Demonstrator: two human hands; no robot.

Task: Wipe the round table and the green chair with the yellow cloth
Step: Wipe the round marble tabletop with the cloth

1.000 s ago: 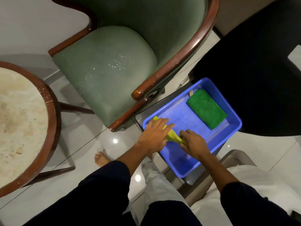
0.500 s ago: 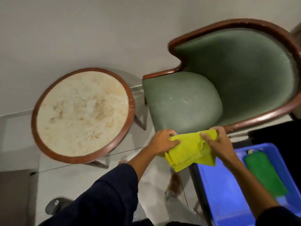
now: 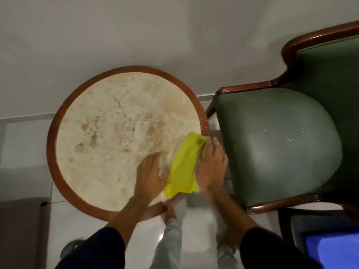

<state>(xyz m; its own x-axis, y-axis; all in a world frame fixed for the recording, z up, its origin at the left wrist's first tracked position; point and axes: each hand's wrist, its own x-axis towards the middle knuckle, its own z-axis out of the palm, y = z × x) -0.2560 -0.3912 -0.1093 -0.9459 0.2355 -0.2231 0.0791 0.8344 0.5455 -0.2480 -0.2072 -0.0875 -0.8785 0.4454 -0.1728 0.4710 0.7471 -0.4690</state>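
Observation:
The round table (image 3: 101, 121) has a beige marble top and a brown wooden rim. The yellow cloth (image 3: 183, 166) lies on its near right edge, partly hanging over the rim. My left hand (image 3: 152, 172) rests flat on the tabletop against the cloth's left side. My right hand (image 3: 210, 166) grips the cloth's right edge with fingers on top of it. The green chair (image 3: 275, 144) stands right of the table, with pale specks on its seat.
A blue tray (image 3: 334, 251) shows at the bottom right corner. A grey box-like object (image 3: 23, 230) sits at the bottom left. The white wall runs behind table and chair. My legs and bare feet stand on the glossy floor below the table.
Both hands lifted the yellow cloth out of the blue tray, carried it left past the chair and laid it on the table's right edge. The view swung left.

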